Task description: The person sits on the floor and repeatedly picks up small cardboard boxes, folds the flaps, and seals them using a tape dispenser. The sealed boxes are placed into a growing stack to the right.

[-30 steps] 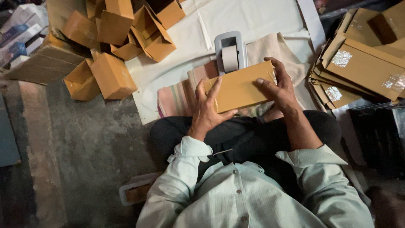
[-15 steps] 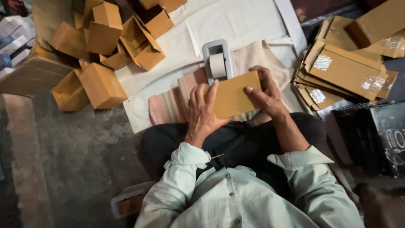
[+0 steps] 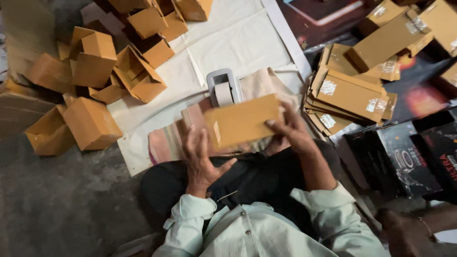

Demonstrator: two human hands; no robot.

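Note:
I hold a flat brown cardboard box point(image 3: 243, 121) over my lap with both hands. My left hand point(image 3: 202, 159) supports its left end from below, fingers spread upward against it. My right hand point(image 3: 290, 131) grips its right end, fingers curled over the edge. Just beyond the box stands a grey tape dispenser point(image 3: 223, 88) with a roll of tape in it, resting on a folded striped cloth point(image 3: 164, 145).
A heap of folded-up open brown boxes point(image 3: 93, 57) lies at the far left on a white sheet point(image 3: 228, 38). A stack of flat taped boxes point(image 3: 354, 95) sits at the right, with dark printed cartons point(image 3: 409, 157) nearer. Another person's hand point(image 3: 404, 231) shows at lower right.
The box has tilted and shifted slightly left in my hands; my left hand slid lower under its left end. The view moved, bringing the flat stack closer.

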